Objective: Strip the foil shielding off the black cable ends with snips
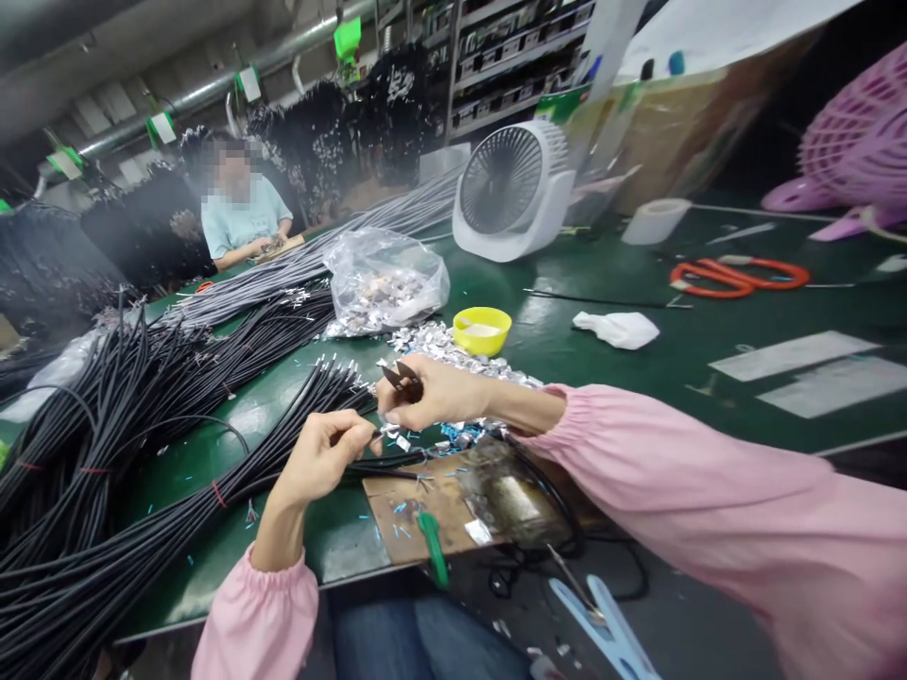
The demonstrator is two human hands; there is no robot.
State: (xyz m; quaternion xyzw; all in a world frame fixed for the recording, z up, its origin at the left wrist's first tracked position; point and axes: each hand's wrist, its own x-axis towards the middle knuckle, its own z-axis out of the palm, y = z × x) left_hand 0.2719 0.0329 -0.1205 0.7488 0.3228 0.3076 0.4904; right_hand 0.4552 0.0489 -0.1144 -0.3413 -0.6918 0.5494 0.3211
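Observation:
My left hand (330, 455) is closed in a pinch around the end of a black cable, whose tip barely shows past the fingers. Just to its right, my right hand (443, 395) is wrapped around dark snips (402, 380) with the blades pointing up and left. Small silvery pieces (398, 438) lie by the fingertips of both hands. A tied bundle of black cables (283, 430) runs past my left hand on the green table (340, 548). Below the hands, a brown board (386, 505) carries a green-handled tool (432, 548) and blue scraps.
Behind the hands are a yellow bowl (482, 331), a clear bag of silvery pieces (386, 283) and a white fan (510, 194). Orange-handled scissors (737, 277) and crumpled white tissue (618, 329) lie to the right. Another person (245, 222) sits across the table.

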